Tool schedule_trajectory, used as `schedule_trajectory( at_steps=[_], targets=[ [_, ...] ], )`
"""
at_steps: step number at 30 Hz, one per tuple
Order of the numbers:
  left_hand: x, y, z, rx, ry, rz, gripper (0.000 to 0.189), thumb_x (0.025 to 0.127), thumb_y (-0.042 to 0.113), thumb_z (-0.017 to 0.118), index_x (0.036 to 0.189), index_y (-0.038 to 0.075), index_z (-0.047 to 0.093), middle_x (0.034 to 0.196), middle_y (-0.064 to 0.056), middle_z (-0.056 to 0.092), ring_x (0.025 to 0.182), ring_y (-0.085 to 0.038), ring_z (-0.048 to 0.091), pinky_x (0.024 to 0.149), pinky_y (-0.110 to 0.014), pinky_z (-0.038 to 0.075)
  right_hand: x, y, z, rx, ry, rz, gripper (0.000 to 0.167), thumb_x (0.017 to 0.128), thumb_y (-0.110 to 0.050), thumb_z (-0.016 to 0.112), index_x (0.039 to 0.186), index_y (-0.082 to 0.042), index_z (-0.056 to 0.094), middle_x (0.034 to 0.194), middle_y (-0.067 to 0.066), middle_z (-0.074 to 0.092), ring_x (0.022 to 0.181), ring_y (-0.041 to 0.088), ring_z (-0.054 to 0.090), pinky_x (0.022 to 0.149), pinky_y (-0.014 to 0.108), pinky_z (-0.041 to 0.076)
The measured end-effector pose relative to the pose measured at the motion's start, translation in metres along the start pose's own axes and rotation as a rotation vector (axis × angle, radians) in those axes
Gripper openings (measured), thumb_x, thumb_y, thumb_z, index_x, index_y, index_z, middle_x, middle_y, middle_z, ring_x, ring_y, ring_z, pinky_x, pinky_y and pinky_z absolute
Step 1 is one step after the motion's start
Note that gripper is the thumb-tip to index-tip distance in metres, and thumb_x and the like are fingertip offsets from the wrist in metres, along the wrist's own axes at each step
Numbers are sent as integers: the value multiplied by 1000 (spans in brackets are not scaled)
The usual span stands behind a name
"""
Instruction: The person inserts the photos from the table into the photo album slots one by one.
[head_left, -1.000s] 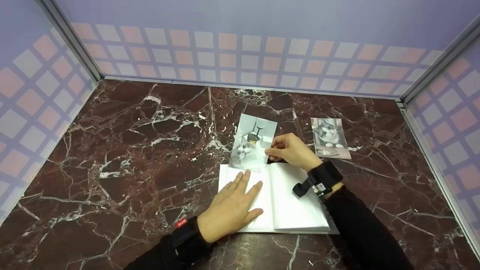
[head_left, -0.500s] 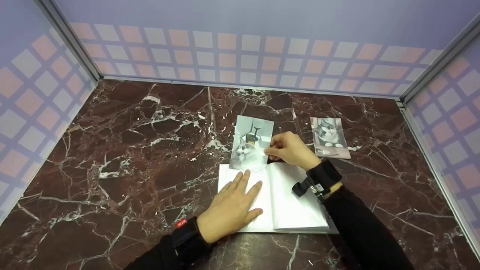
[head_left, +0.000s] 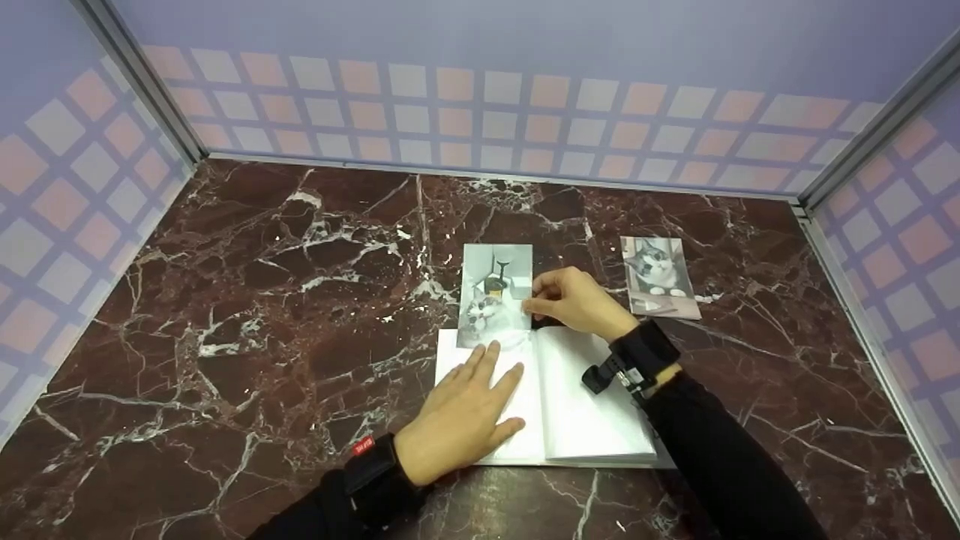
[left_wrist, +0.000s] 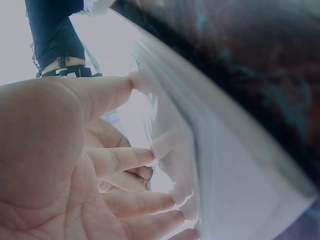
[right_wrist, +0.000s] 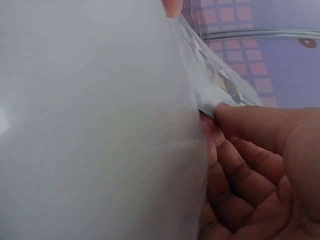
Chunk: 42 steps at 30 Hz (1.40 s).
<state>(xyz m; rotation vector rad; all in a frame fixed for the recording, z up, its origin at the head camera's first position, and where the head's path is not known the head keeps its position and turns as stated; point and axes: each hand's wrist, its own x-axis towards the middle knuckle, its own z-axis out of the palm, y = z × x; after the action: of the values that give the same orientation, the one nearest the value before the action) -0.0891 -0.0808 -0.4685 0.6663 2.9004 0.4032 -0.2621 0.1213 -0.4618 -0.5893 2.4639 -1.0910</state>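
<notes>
An open photo album (head_left: 596, 420) with white pages and clear sleeves lies at the front of the table. My left hand (head_left: 465, 416) rests on its left page, fingers spread and straight, their tips touching the clear sleeve in the left wrist view. With thumb and fingers, my right hand (head_left: 574, 304) pinches the right edge of a cat photo (head_left: 495, 289). That photo stands nearly upright in line with the left page, its lower end over the page's top edge. Whether its bottom edge is inside the sleeve I cannot tell.
A second cat photo (head_left: 660, 277) lies on the marbled table (head_left: 300, 300) to the right, beyond the right hand. Purple walls (head_left: 510, 112) with pink and white squares enclose the back and both sides.
The right hand has drawn the held photo slightly left and down toward the album and turned it straighter. The left hand and the second photo have stayed in place.
</notes>
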Motion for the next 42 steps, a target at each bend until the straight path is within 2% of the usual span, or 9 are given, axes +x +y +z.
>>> schedule_trajectory(
  at_steps=[2,5,7,9,13,17,26,34,42],
  targets=[
    [1,0,1,8,4,1,71,105,50,63,163,12,45,171,-30,32,157,-47,40,123,-59,45,2,1,-2,0,-4,-4,21,103,-22,74,114,-4,70,97,13,82,81,17,75,71,26,59],
    [1,0,2,14,0,-3,72,105,51,62,163,13,45,171,-30,32,157,-47,39,123,-59,44,7,2,-4,21,8,-18,43,104,-19,72,142,-3,59,104,16,81,87,24,76,78,33,63],
    [1,0,2,15,-4,-5,72,105,51,62,163,13,45,171,-30,32,157,-47,39,123,-59,44,10,3,-5,50,33,-40,58,103,-14,72,156,-6,48,105,18,80,89,27,76,81,37,65],
    [1,0,2,13,-8,-6,73,105,51,62,163,12,45,171,-31,31,157,-48,39,124,-59,44,14,4,-5,85,54,-66,67,102,-8,72,162,-14,42,103,19,79,89,32,76,82,40,66],
    [2,1,2,30,-6,-1,74,105,52,62,164,12,43,171,-30,32,156,-47,40,123,-59,45,19,4,-6,89,81,-117,68,100,-2,72,160,-20,46,95,17,78,85,34,74,79,42,65],
    [3,1,2,53,4,-1,76,104,52,63,164,11,42,170,-29,35,156,-46,42,122,-58,47,20,6,-6,60,69,-129,62,100,-4,73,156,-16,52,94,15,78,84,31,74,79,40,63],
    [2,0,3,62,24,4,77,103,52,66,162,7,45,169,-28,38,154,-45,44,121,-56,48,21,7,-6,93,-10,-132,60,101,-6,72,157,-17,51,93,12,76,85,28,73,80,38,63],
    [1,0,3,47,9,-7,78,103,52,65,163,7,43,170,-28,36,155,-45,43,124,-57,45,19,8,-5,106,-86,-144,57,102,-6,71,154,-20,53,93,13,76,86,27,74,81,35,61],
    [1,0,3,69,21,-1,77,103,52,65,163,7,44,169,-28,37,155,-44,44,122,-56,47,19,9,-4,85,-133,-153,55,102,-7,71,153,-19,54,91,12,76,81,21,74,83,32,61]
  ],
)
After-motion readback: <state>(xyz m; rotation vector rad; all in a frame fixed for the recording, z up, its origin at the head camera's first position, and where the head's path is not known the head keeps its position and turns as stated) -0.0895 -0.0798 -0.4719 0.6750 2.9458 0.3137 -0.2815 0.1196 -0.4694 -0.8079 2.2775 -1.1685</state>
